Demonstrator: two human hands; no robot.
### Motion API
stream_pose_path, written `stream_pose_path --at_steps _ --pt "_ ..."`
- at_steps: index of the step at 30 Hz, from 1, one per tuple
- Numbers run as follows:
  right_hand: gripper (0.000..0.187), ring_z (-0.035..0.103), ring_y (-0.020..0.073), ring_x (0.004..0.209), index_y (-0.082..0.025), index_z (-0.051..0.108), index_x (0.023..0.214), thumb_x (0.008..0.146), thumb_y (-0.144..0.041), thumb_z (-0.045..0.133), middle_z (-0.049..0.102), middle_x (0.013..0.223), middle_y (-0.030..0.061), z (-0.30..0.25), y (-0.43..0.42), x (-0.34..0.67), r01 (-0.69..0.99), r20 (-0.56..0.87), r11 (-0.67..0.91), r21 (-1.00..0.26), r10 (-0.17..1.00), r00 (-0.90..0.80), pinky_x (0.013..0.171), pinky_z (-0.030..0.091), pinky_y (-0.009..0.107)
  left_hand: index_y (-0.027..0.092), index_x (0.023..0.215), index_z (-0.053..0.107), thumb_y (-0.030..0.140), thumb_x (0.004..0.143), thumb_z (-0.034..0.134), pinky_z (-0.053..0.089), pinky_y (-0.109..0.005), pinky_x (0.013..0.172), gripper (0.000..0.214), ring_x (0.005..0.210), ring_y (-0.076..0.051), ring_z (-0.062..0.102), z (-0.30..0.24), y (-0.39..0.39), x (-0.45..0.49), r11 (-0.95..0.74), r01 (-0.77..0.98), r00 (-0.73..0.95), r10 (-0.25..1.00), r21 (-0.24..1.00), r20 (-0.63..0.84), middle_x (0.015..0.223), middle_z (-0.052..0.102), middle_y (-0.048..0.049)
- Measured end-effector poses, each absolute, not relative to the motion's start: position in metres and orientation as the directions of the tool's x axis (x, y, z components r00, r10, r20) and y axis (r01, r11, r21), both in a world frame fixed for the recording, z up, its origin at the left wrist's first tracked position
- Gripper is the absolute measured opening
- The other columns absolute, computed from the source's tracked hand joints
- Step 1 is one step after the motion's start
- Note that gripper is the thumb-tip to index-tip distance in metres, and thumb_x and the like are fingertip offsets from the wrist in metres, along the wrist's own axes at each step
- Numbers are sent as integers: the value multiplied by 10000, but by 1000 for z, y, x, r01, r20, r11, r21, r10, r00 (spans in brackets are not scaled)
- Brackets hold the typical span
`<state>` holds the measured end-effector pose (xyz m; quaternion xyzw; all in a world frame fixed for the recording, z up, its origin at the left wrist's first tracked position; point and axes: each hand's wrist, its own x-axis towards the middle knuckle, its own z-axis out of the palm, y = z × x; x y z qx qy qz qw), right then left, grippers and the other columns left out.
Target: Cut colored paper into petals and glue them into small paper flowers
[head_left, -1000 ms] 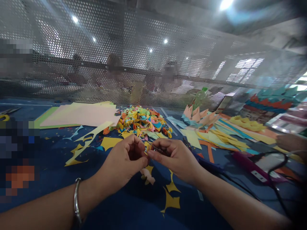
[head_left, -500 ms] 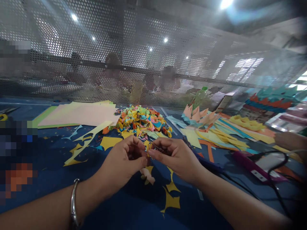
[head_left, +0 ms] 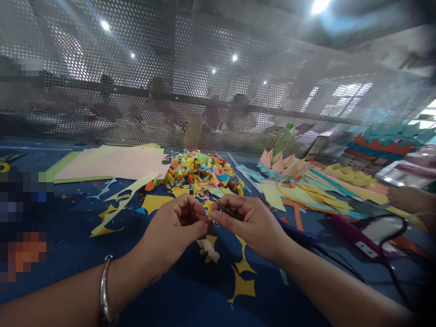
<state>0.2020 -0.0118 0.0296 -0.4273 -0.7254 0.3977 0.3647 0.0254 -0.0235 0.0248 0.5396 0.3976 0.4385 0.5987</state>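
My left hand, with a silver bangle at its wrist, is closed at the fingertips on a small curled yellow paper piece. Facing it, my right hand is closed round a thin dark metal tool, whose tip points up and left; its exact kind is hard to make out. The right thumb and finger also touch the yellow paper. Below the hands lie a pale paper scrap and yellow cut-out scraps on the dark blue tabletop.
Beyond my hands rises a heap of curled coloured paper bits. Paper sheets are stacked left; paper strips and a pink zigzag paper crown lie right. A purple power strip with cables and another person's hand are far right.
Hardly anything differs. The fingers have shifted slightly around the yellow paper piece, and the other person's hand has moved a little to the left.
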Motion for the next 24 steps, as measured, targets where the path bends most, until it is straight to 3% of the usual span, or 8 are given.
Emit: stream_pose_path --at_steps 24 --pt "195 416 101 570 -177 602 751 818 -359 594 491 646 -24 31 -13 200 342 199 344 -875 897 -394 521 352 241 186 724 505 188 624 642 468 -257 594 169 638 -147 614 22 -22 25 -13 8 253 967 1000 11 667 558 38"
